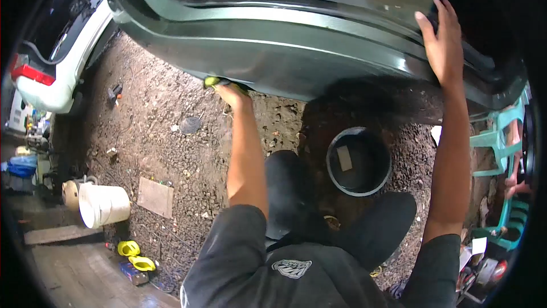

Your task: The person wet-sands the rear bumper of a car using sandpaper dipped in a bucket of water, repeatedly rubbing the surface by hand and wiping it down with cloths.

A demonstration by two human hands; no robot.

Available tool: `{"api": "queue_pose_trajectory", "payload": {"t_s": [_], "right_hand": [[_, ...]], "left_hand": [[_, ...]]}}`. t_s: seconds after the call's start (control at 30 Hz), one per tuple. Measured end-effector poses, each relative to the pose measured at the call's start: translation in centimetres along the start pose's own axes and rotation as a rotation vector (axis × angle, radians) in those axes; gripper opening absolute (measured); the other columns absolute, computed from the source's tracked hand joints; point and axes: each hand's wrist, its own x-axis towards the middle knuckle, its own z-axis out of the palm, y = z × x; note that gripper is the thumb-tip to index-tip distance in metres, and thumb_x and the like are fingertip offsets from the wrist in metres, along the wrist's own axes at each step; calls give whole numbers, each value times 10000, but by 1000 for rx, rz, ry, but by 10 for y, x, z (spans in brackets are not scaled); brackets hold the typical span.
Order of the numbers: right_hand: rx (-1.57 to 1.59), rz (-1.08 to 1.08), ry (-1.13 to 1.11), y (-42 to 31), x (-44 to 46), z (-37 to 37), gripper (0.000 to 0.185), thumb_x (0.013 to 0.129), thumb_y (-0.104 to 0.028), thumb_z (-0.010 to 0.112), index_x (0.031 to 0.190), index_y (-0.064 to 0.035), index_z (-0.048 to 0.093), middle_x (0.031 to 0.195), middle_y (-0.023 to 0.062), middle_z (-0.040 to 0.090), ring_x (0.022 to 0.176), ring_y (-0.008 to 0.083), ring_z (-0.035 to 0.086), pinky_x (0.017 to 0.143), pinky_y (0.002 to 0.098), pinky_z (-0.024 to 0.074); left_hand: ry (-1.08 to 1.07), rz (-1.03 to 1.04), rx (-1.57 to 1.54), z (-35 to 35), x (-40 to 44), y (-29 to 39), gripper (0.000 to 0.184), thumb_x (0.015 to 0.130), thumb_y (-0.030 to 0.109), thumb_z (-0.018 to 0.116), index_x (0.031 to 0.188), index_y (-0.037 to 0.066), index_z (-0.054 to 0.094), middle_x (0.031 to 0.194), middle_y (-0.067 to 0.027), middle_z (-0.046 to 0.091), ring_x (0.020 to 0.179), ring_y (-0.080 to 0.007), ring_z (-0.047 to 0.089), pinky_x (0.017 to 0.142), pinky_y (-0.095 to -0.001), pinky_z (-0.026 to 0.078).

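A dark green car bumper [268, 60] spans the upper view. At its lower edge is my left hand [232, 95], closed on a yellow-green and black thing [211, 81]; most of it is hidden by the hand and bumper, so its kind is unclear. My right hand [446, 51] is open, fingers up and thumb apart, against the upper part of the car at the right. Between my knees and the bumper, a black bucket [373, 185] stands on the ground, with a pale rectangular block [344, 158] inside.
Rough gravelly ground [182, 103] lies below the bumper. A white car [48, 88] is at the left. Nearby are a white bucket [105, 205], a flat square piece [155, 197] and yellow footwear [141, 263]. Green plastic chairs [497, 137] stand at the right.
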Motion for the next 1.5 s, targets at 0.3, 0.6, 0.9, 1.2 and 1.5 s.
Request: {"api": "queue_pose_trajectory", "payload": {"t_s": [0.3, 0.6, 0.9, 1.2, 1.5], "right_hand": [[569, 340, -18, -37, -7, -59, 533, 975, -202, 593, 1444, -16, 420, 1571, 134, 332, 1481, 277, 234, 1170, 424, 279], [1452, 1516, 481, -62, -316, -80, 501, 1034, -388, 464, 1400, -50, 511, 1406, 123, 532, 1314, 250, 481, 1101, 357, 370], [1268, 1475, 756, -82, -285, -20, 274, 1045, -338, 464, 1116, -104, 588, 1122, 29, 607, 1008, 193, 587, 947, 376, 486], [522, 469, 186, -186, -183, 40, 425, 788, -237, 708, 1112, 0, 569, 1501, 254, 345, 1420, 457, 268, 1153, 565, 219], [152, 887, 692, 123, -164, 8, 446, 997, -247, 527, 1369, -4, 484, 1344, 210, 509, 1255, 332, 477, 1074, 451, 368]], "left_hand": [[-99, -674, -19, 113, -331, -132, 329, 1066, 267, 363, 1364, 145, 432, 1233, -81, 564, 1074, -205, 596, 857, -374, 515], [-1336, -344, 878, 107, -424, -108, 530, 1025, 247, 424, 1495, 48, 281, 1473, -224, 396, 1256, -404, 524, 1028, -466, 451], [-1539, 1011, 967, 292, -283, 122, 336, 971, 200, 610, 1259, 27, 622, 1286, -182, 610, 1200, -337, 578, 1034, -396, 436], [-1685, 2039, 1666, 342, -33, 115, 326, 984, 134, 519, 1300, 57, 502, 1582, -201, 281, 1468, -438, 235, 1197, -517, 209], [-1385, 929, 1693, 335, -82, 110, 583, 1082, 425, 210, 1568, 108, 263, 1633, -136, 217, 1526, -298, 115, 1229, -408, 96]]}}
